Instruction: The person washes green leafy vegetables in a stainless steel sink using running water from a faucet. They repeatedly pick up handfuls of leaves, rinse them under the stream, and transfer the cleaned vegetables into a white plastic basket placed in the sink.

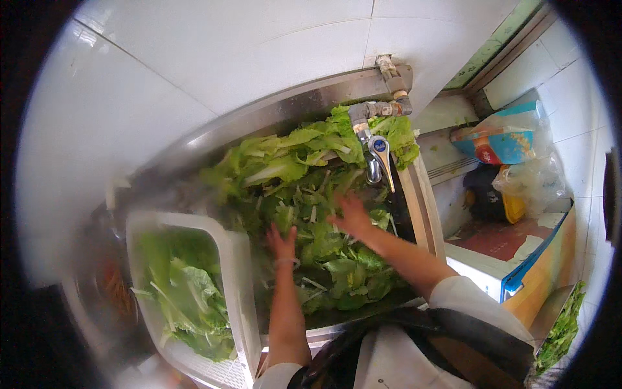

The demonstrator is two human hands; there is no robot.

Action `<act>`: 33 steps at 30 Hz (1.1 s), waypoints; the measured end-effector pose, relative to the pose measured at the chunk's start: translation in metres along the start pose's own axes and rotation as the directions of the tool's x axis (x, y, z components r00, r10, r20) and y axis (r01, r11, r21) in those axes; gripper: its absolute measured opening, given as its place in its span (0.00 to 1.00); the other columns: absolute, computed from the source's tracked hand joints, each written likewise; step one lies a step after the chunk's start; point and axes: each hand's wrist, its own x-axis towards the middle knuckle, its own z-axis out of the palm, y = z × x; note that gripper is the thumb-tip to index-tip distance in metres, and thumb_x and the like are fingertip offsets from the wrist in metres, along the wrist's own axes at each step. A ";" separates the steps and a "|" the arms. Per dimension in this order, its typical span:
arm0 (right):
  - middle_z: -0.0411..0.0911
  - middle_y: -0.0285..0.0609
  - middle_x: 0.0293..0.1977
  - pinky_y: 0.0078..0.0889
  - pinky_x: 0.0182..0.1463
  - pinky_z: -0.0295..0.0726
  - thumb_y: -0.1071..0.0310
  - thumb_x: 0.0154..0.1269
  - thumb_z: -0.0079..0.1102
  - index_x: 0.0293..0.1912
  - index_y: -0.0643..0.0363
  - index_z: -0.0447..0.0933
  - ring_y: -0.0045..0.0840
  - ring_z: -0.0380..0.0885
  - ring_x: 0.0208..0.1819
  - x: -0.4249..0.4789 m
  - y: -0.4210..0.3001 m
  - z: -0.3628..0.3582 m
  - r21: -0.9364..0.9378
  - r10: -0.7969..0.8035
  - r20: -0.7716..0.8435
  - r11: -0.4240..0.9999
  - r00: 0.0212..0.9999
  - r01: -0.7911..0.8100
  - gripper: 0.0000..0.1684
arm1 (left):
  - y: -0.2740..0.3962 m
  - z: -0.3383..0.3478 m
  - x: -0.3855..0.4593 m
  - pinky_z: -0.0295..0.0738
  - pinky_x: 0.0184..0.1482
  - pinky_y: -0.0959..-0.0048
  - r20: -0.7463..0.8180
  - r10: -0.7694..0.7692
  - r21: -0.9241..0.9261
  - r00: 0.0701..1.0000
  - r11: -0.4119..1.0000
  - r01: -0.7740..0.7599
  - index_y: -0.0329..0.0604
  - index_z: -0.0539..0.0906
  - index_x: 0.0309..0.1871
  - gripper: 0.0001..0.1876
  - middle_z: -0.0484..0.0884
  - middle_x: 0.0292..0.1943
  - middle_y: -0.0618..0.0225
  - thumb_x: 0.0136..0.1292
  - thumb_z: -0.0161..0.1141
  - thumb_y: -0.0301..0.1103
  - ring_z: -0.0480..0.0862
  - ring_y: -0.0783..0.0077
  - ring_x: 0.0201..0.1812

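Cut green leafy vegetables, pale-stemmed like Chinese cabbage, fill the metal sink before me and appear to lie in water. My left hand, a band at its wrist, rests fingers spread at the near left of the leaves. Farther right, slightly blurred, my right hand reaches down among them, fingers apart. Neither hand visibly grips anything, though some fingertips are hard to make out. Larger leaves are heaped along the back of the sink. Beside my left forearm, a white plastic basket holds more leaves.
A metal tap with a lever overhangs the sink's back right. Right of the sink are a cardboard box, a blue plastic bag and a black-and-yellow object. More greens lie at the lower right. White tiles line the wall.
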 end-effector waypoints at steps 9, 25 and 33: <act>0.63 0.50 0.55 0.43 0.55 0.66 0.46 0.53 0.53 0.57 0.46 0.63 0.42 0.62 0.57 0.015 -0.040 -0.053 -0.092 -0.089 0.642 0.977 0.762 0.192 0.33 | 0.022 -0.078 -0.018 0.64 0.54 0.63 0.329 -0.069 -0.137 0.942 0.983 0.120 0.45 0.69 0.56 0.30 0.70 0.53 0.55 0.54 0.58 0.52 0.69 0.56 0.54; 0.61 0.45 0.57 0.35 0.56 0.65 0.35 0.54 0.47 0.59 0.59 0.58 0.31 0.63 0.55 -0.049 0.030 0.015 0.235 0.126 0.953 0.263 0.274 -0.936 0.44 | -0.002 0.001 -0.079 0.57 0.57 0.58 0.833 -0.231 -0.329 0.503 0.524 0.785 0.52 0.51 0.66 0.47 0.55 0.64 0.58 0.46 0.54 0.65 0.57 0.58 0.62; 0.68 0.39 0.50 0.29 0.51 0.67 0.50 0.59 0.53 0.57 0.54 0.61 0.25 0.68 0.49 -0.084 -0.038 -0.039 0.604 0.196 0.698 0.357 0.689 -0.713 0.31 | 0.085 -0.035 -0.115 0.64 0.53 0.64 0.540 -0.296 -0.309 0.788 0.801 0.513 0.41 0.53 0.65 0.42 0.65 0.57 0.54 0.52 0.58 0.52 0.68 0.61 0.56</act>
